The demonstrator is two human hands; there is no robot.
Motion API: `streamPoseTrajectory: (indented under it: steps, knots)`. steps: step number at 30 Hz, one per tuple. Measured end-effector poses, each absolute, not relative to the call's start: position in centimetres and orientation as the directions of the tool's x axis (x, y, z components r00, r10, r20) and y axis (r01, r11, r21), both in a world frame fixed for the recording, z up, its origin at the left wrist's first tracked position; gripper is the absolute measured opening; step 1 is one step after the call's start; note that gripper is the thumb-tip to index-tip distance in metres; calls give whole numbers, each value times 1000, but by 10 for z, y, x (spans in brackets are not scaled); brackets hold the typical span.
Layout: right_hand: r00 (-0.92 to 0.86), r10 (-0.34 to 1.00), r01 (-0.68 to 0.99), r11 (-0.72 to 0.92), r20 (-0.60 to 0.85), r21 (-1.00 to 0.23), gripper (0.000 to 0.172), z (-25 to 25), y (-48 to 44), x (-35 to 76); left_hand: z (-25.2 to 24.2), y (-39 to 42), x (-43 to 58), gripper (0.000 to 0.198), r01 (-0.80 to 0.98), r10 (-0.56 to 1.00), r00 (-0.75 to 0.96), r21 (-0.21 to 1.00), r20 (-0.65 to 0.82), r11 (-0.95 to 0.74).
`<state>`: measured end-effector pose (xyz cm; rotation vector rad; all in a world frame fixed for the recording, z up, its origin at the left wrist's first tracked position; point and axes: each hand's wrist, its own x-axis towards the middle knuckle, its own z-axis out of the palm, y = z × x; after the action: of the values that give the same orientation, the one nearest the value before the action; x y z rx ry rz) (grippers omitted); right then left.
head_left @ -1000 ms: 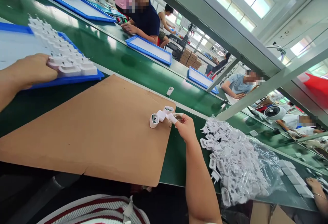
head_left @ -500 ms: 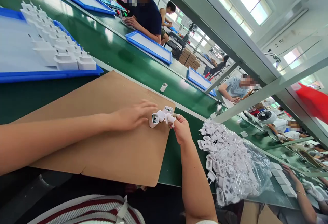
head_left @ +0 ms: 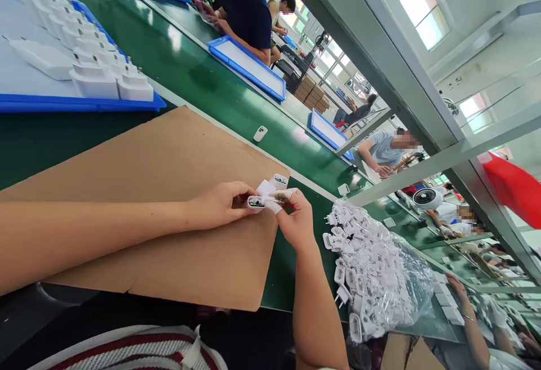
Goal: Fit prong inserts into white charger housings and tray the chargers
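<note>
My left hand (head_left: 228,203) is closed on the edge of a white charger housing (head_left: 256,203), whose open end shows a green circuit board. Facing it from the right, my right hand (head_left: 298,217) has its thumb and index finger in white coverings, pinched together close to that housing. What lies between those fingertips, if anything, I cannot make out. Just behind them is a white plug piece (head_left: 265,187), partly covered by the fingers. A second open housing (head_left: 280,181) with a board inside rests at the corner of the cardboard sheet (head_left: 169,161).
Finished-looking white plug adapters (head_left: 95,79) stand in a blue-rimmed tray (head_left: 84,104) at left. A clear bag (head_left: 380,280) of white housings lies to the right. One small white part (head_left: 260,133) sits on the green belt (head_left: 203,93). A metal beam (head_left: 372,71) crosses overhead; co-workers sit beyond.
My left hand has gone from open fingers beside the housing to gripping it, and the housing has tipped. My right fingertips have come closer to it. The camera view has shifted slightly.
</note>
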<state>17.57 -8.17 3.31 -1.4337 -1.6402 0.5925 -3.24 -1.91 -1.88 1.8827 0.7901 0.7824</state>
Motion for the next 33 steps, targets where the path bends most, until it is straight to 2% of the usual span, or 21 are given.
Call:
streamPoseTrajectory:
  steps: [2, 5, 7, 13, 18, 20, 22, 25, 28, 30, 31, 32, 33]
  knots:
    - [-52, 927, 723, 291, 371, -626, 13, 31, -83, 172, -20, -18, -32, 50, 185, 777, 599, 910, 195, -371]
    - [-200, 915, 834, 346, 349, -430, 27, 29, -84, 166, -23, -15, -34, 43, 153, 751, 626, 911, 209, -382]
    - [-259, 913, 860, 366, 314, -356, 31, 28, -82, 163, -25, -12, -36, 40, 139, 734, 644, 909, 217, -392]
    - [-331, 918, 915, 368, 217, -165, 26, 34, -73, 160, -30, -9, -36, 38, 123, 707, 663, 896, 246, -427]
    - [-295, 938, 955, 292, 181, 45, 18, 42, -69, 157, -29, -11, -36, 43, 165, 719, 647, 874, 254, -457]
    - [-253, 943, 967, 248, 216, 52, 17, 37, -71, 154, -27, -12, -34, 46, 182, 723, 643, 867, 252, -463]
    - [-211, 945, 975, 222, 251, -15, 16, 26, -73, 152, -24, -15, -31, 49, 184, 735, 628, 869, 256, -460]
    - [-141, 946, 952, 210, 293, -220, 15, 11, -71, 157, -19, -17, -31, 57, 213, 763, 611, 885, 211, -415]
    - [35, 930, 910, 121, 365, -397, 28, 11, -69, 184, -18, -8, -46, 62, 337, 833, 545, 885, 96, -322]
    - [273, 883, 912, -111, 383, -395, 30, 21, -73, 212, -19, 6, -63, 63, 440, 904, 425, 864, 40, -245]
    - [409, 833, 891, -276, 373, -360, 30, 27, -76, 227, -20, 14, -74, 63, 489, 937, 349, 847, 28, -208]
    - [552, 767, 830, -466, 326, -307, 31, 32, -80, 241, -21, 21, -84, 64, 533, 959, 283, 827, 25, -179]
    - [635, 714, 771, -565, 294, -293, 31, 36, -84, 254, -22, 28, -94, 65, 569, 973, 228, 808, 28, -156]
